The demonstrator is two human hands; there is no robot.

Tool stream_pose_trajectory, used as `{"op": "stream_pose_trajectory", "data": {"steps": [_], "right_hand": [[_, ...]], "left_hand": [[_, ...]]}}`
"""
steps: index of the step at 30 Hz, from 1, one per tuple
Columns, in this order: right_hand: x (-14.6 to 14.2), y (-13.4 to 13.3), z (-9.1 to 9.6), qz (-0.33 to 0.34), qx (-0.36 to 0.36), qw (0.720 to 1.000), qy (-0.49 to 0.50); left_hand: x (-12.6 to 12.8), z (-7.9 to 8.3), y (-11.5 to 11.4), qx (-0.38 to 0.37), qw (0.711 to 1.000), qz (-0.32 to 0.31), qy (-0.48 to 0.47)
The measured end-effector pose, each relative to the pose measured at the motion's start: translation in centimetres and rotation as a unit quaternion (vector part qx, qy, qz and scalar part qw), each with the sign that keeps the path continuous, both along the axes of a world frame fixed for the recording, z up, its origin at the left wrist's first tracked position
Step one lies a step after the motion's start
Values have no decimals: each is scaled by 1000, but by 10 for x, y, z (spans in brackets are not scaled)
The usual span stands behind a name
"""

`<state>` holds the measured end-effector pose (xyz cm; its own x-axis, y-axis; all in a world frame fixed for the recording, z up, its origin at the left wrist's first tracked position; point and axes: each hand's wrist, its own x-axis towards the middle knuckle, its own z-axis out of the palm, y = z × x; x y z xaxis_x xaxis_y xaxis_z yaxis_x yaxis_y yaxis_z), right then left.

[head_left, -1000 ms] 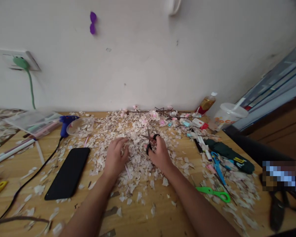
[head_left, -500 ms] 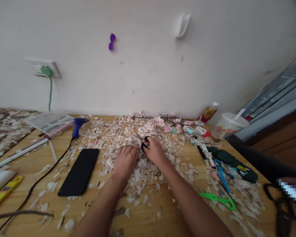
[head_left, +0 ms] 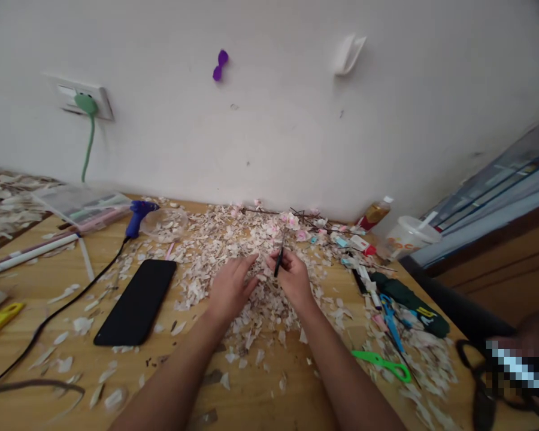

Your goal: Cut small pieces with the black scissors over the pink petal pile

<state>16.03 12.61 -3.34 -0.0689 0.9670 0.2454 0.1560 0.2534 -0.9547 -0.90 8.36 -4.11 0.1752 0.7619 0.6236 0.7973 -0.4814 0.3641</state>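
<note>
Two hands are seen over the scrap heap [head_left: 233, 269]: small scissors [head_left: 279, 258], stiff and sharp, are gripped by the loops in the closed right hand [head_left: 291, 278], while a flimsy scrap is pinched by the left hand [head_left: 230, 288].

Soft, even daylight fills the scene, seemingly from the right, where a window [head_left: 498, 185] shows. The white wall [head_left: 269, 120] is bright without glare, and shadows under the hands are faint. Wide-angle distortion bends the bench [head_left: 27, 311] edges. Corners are blurred, and a pixelated patch [head_left: 518, 368] sits lower right.
</note>
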Motion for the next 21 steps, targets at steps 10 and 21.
{"op": "stream_pose_trajectory", "data": {"steps": [10,21], "right_hand": [[8,25,-3,-110,88,948,-287],[-12,42,23,-62,63,971,-224]], "left_hand": [[6,-6,1,-88,993,29,77],[5,-1,5,-173,952,18,-251]]}}
